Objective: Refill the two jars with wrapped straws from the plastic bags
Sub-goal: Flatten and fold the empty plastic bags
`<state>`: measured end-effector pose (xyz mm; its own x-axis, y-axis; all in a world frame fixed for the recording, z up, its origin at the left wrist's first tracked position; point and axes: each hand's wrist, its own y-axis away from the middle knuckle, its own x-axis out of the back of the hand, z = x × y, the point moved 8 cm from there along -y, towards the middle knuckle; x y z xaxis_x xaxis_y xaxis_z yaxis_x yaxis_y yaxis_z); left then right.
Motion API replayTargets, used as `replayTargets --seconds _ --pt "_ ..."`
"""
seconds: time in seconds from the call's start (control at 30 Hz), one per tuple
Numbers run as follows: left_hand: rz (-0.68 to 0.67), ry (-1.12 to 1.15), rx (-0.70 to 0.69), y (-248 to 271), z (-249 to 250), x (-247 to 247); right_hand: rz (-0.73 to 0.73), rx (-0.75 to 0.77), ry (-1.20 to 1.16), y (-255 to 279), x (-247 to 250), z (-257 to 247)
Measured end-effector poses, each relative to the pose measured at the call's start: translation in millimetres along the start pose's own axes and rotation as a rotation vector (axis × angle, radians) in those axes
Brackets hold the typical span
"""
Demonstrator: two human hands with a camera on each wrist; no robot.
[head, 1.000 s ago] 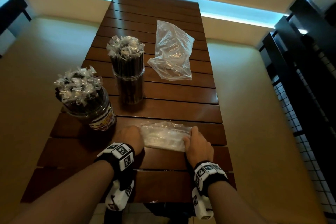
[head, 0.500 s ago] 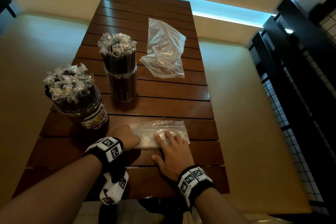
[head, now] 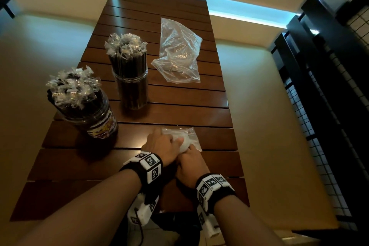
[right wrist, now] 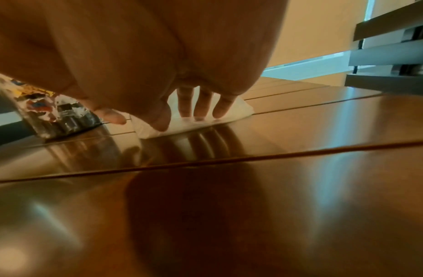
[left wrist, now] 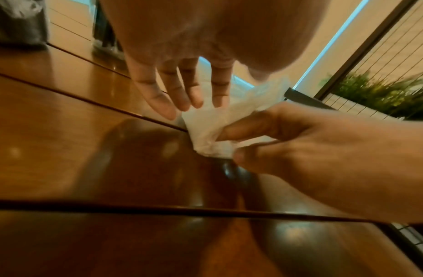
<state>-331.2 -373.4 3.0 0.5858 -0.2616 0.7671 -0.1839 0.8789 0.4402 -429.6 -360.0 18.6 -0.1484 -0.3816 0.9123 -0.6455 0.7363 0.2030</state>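
Since half a second ago the near bag (head: 186, 138) has gone from lying flat and spread to a bunched wad, and the two hands have closed in until they touch over it. The right hand (left wrist: 307, 150) pinches the crumpled plastic between thumb and curled fingers, as the left wrist view shows. The left hand (head: 160, 144) lies on the bag's left part with fingers straight and slightly spread, their tips pressing the plastic against the table (head: 209, 106). The bag sits on the near slats, about mid-width. The labelled jar (head: 95, 118) stands to the left of the hands, near the table's left edge, packed with wrapped straws (head: 73, 84) standing upright. The clear jar (head: 130, 88) stands farther back and a little to the right, also full of straws. The second bag (head: 177, 54), loose and crumpled, lies to the right of the clear jar, apart from it.
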Motion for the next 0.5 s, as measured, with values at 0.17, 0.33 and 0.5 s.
replayTargets --seconds 0.17,0.33,0.5 --pt "0.037 0.031 0.208 -5 -19 -8 -0.037 -0.112 -0.225 0 6 20" --pt "-0.003 -0.030 0.234 -14 -28 -14 0.347 -0.452 -0.329 7 28 63" --pt "-0.042 -0.041 0.266 -30 -38 -18 0.093 -0.721 -0.534 6 -3 93"
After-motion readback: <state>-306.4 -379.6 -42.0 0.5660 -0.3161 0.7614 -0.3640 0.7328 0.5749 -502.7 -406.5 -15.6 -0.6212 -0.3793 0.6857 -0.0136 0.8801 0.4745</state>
